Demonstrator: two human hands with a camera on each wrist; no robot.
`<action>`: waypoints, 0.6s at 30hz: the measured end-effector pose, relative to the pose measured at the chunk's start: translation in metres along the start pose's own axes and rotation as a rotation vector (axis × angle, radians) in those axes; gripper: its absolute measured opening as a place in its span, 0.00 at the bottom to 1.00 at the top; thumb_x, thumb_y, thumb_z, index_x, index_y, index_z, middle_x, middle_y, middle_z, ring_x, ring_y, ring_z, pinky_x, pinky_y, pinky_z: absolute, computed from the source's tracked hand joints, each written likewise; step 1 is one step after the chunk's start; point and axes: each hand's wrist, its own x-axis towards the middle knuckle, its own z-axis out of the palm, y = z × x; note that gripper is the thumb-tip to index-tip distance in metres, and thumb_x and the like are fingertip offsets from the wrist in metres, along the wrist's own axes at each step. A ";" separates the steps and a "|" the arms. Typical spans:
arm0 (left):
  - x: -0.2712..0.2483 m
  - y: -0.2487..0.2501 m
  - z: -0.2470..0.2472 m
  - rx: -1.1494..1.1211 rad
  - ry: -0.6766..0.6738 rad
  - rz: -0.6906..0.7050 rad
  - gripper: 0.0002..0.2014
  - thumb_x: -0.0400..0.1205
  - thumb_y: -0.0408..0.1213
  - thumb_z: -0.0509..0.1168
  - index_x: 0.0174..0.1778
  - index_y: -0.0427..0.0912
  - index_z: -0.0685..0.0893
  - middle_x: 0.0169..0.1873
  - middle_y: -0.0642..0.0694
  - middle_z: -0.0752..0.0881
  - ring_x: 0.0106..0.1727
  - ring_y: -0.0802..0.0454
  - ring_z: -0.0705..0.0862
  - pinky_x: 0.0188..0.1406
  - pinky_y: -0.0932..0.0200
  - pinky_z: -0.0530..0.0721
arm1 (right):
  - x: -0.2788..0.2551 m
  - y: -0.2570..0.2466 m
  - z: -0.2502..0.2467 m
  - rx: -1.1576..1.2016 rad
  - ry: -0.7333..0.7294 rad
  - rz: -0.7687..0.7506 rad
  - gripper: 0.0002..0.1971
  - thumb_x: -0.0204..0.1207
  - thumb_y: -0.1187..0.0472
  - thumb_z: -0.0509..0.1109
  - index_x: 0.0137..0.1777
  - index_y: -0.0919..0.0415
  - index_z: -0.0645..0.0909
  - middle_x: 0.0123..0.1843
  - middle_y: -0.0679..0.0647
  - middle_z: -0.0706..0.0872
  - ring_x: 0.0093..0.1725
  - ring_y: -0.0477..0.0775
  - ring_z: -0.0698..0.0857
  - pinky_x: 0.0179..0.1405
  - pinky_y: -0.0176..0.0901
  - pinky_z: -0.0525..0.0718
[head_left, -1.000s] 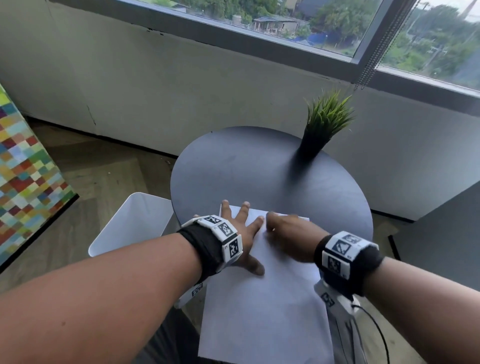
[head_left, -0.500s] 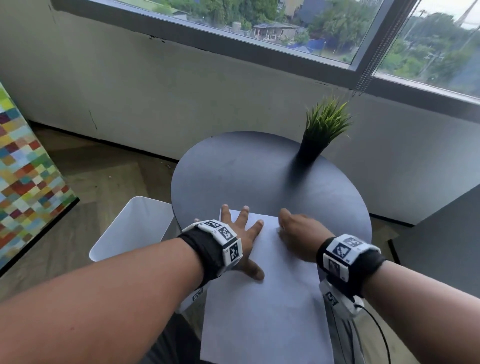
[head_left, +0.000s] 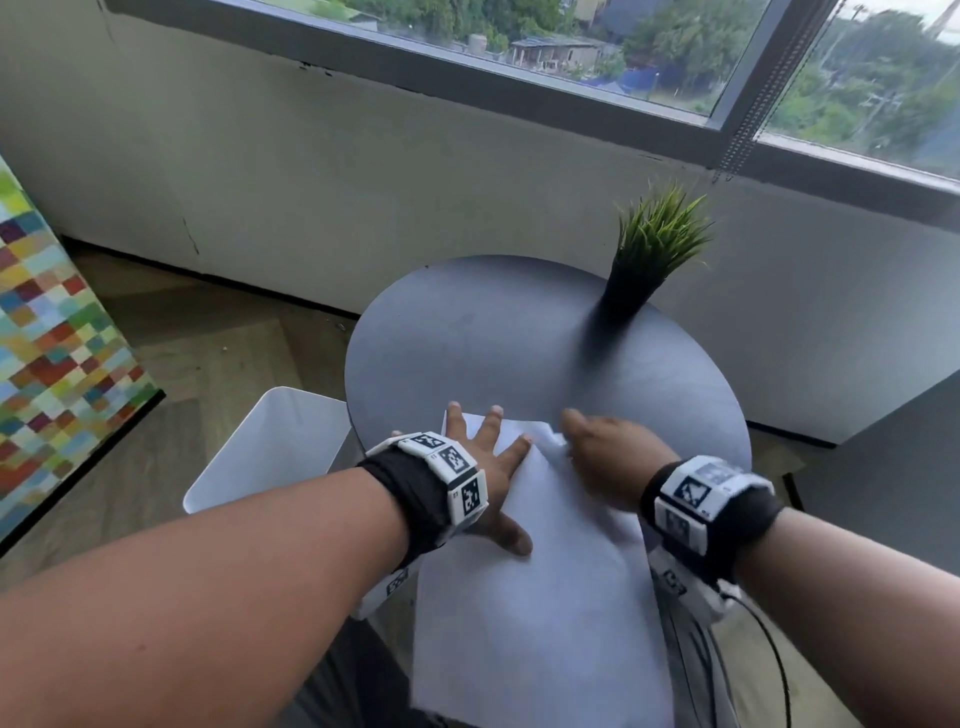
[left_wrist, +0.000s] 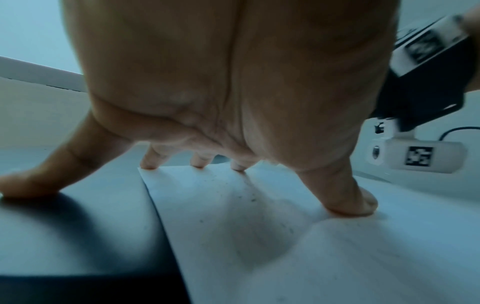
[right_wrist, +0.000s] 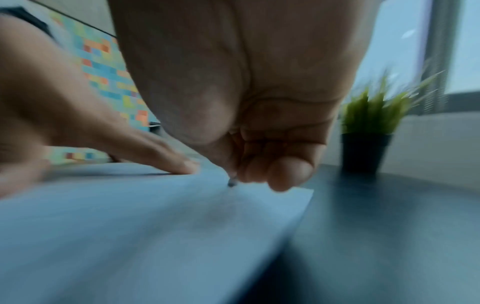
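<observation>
A white sheet of paper (head_left: 545, 597) lies on the near edge of a round dark table (head_left: 493, 332) and hangs over it toward me. My left hand (head_left: 488, 457) presses flat on the sheet's far left part with its fingers spread; the little finger rests on the bare table (left_wrist: 78, 236). In the left wrist view the paper (left_wrist: 285, 246) bulges up beside the thumb. My right hand (head_left: 602, 452) is curled over the far right corner. In the right wrist view this hand (right_wrist: 259, 174) pinches a bit of the paper (right_wrist: 155, 226) between thumb and fingers.
A potted green grass plant (head_left: 649, 260) stands at the table's far right. A white bin (head_left: 270, 447) sits on the floor left of the table. A multicoloured panel (head_left: 52, 338) stands at far left. A wall and window run behind.
My right hand has slid a little to the right along the paper's far edge, and the far right corner is now creased and lifted under its fingers. The left hand has stayed put.
</observation>
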 end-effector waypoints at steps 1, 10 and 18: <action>0.001 0.000 0.001 0.003 -0.008 -0.008 0.63 0.62 0.82 0.65 0.84 0.66 0.33 0.86 0.51 0.30 0.82 0.25 0.28 0.69 0.12 0.60 | 0.002 0.013 -0.004 0.019 -0.012 0.081 0.05 0.81 0.58 0.58 0.49 0.58 0.66 0.49 0.62 0.83 0.48 0.67 0.83 0.40 0.49 0.78; 0.001 0.008 -0.009 0.055 -0.016 -0.003 0.61 0.64 0.78 0.69 0.83 0.70 0.35 0.87 0.42 0.34 0.80 0.14 0.33 0.75 0.16 0.54 | -0.041 -0.020 0.001 0.244 -0.073 -0.138 0.09 0.82 0.58 0.61 0.60 0.53 0.75 0.53 0.49 0.84 0.53 0.53 0.80 0.46 0.42 0.75; -0.004 0.018 -0.019 0.179 0.006 0.037 0.61 0.66 0.76 0.70 0.87 0.61 0.41 0.87 0.41 0.36 0.86 0.28 0.40 0.68 0.10 0.56 | -0.024 -0.005 0.005 0.072 0.021 -0.022 0.04 0.79 0.58 0.57 0.52 0.51 0.67 0.45 0.54 0.79 0.46 0.63 0.81 0.43 0.54 0.82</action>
